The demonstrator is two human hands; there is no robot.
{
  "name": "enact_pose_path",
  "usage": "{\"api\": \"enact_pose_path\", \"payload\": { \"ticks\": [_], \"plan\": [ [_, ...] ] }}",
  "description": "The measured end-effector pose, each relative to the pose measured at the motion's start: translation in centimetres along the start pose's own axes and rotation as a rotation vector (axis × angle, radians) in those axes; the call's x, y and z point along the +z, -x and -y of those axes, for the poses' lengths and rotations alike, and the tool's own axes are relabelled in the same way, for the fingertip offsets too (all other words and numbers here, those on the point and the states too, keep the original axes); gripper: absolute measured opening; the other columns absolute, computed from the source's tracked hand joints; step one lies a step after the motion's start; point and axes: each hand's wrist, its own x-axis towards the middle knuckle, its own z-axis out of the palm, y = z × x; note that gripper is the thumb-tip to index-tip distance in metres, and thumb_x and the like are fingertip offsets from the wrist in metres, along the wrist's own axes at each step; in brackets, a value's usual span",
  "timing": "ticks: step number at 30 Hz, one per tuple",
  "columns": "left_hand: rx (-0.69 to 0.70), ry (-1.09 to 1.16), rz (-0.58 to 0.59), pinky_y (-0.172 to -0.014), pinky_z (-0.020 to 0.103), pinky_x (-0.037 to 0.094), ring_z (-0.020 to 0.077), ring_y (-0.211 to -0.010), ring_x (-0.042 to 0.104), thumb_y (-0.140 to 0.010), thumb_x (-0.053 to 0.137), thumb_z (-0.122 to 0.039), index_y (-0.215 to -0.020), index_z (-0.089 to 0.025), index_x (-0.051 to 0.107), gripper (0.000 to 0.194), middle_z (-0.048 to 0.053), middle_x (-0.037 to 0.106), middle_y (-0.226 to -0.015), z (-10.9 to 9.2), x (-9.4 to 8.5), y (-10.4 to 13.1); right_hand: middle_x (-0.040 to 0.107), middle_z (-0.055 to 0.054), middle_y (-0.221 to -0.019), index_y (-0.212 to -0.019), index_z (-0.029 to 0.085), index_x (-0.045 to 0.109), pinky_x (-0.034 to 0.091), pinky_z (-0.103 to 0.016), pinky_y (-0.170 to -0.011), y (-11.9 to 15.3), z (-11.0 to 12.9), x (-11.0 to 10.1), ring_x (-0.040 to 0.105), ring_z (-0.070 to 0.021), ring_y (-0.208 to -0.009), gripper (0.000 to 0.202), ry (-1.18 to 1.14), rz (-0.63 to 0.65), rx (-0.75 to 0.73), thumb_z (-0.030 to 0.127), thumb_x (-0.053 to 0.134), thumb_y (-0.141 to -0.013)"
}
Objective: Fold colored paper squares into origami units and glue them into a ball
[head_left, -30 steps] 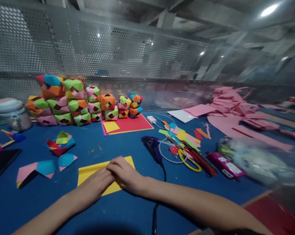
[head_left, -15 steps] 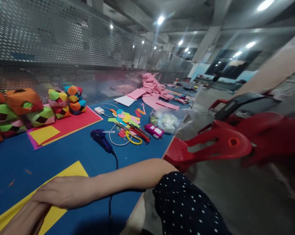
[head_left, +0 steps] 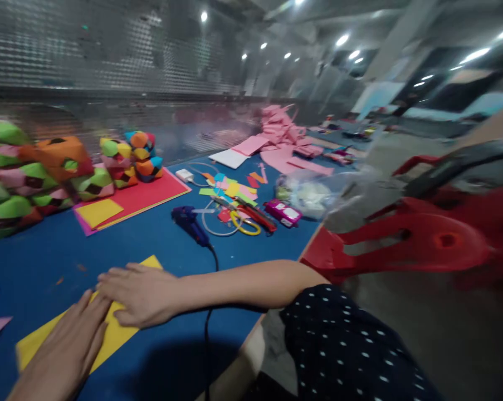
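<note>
A folded sheet of yellow paper (head_left: pixel 121 334) lies on the blue tabletop. My left hand (head_left: pixel 69 340) rests flat along its near left part, fingers stretched out. Across the right part lies my right hand (head_left: pixel 140 292), palm down with fingers extended, its fingertips meeting those of my left hand. Beyond my right hand lies a blue glue gun (head_left: pixel 190 224), its black cord (head_left: pixel 215 259) passing under my right forearm. Part of the yellow paper is hidden beneath both hands.
Folded paper balls (head_left: pixel 63 156) stand at the left beside red paper (head_left: pixel 151 195). Yellow-handled scissors (head_left: pixel 247 225), a red-handled tool (head_left: pixel 259 216), paper scraps and a purple packet (head_left: pixel 282 213) lie ahead. Pink paper (head_left: pixel 278 128) is piled farther back. Red chairs (head_left: pixel 410 242) stand at the right.
The view has swung left, shifting things rightward. My hands, earlier overlapping, now lie spread flat side by side on the yellow paper, and more of my left hand shows.
</note>
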Motion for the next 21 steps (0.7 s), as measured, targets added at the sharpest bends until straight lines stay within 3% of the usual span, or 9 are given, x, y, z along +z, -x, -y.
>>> {"api": "enact_pose_path", "payload": {
  "ticks": [2,5,9,18,21],
  "plan": [
    [-0.007,-0.105,0.092,-0.106,0.046,0.031,0.0259,-0.128,0.04,-0.086,0.032,-0.032,-0.13,-0.022,0.046,0.048,0.006,0.052,-0.132,-0.1,-3.1,2.4,0.033,-0.013,-0.145,-0.137,0.007,0.032,0.022,-0.043,-0.109,0.7,0.5,-0.1,0.026,-0.0242,-0.134,0.063,-0.085,0.008,0.065,0.05,0.031,-0.09],
    [-0.12,-0.252,0.259,-0.105,0.046,0.031,0.0276,-0.131,0.035,-0.089,0.031,-0.038,-0.129,-0.011,0.047,0.051,0.015,0.038,-0.142,-2.3,-6.0,2.8,0.027,-0.015,-0.147,-0.139,0.006,0.031,0.015,-0.046,-0.111,1.5,1.0,-0.1,0.019,-0.025,-0.137,0.075,-0.149,0.02,0.152,0.061,0.028,-0.087],
    [-0.251,-0.301,0.342,-0.109,0.046,0.025,0.0265,-0.135,0.026,-0.09,0.03,-0.043,-0.134,-0.008,0.04,0.057,0.016,0.03,-0.145,-4.0,-6.6,1.8,0.022,-0.015,-0.148,-0.14,0.005,0.028,0.014,-0.047,-0.111,2.2,1.1,-0.1,0.016,-0.0264,-0.138,0.08,-0.123,0.079,0.214,0.064,0.027,-0.086],
    [-0.439,-0.261,0.366,-0.112,0.044,0.017,0.0276,-0.138,0.016,-0.085,0.027,-0.06,-0.139,-0.005,0.03,0.077,0.016,0.02,-0.148,-4.3,-7.4,3.0,0.019,-0.016,-0.148,-0.141,0.002,0.026,0.017,-0.046,-0.111,4.2,0.6,-0.6,0.014,-0.0267,-0.138,0.085,-0.005,0.175,0.322,0.066,0.019,-0.085],
    [-0.428,-0.242,0.357,-0.111,0.046,0.016,0.0295,-0.138,0.014,-0.086,0.026,-0.06,-0.141,-0.012,0.028,0.073,0.013,0.018,-0.15,-4.4,-7.5,3.1,0.023,-0.021,-0.146,-0.138,-0.002,0.031,0.015,-0.049,-0.11,3.7,1.2,-1.1,0.017,-0.0314,-0.137,0.09,0.051,0.151,0.376,0.068,0.024,-0.083]
  ]
}}
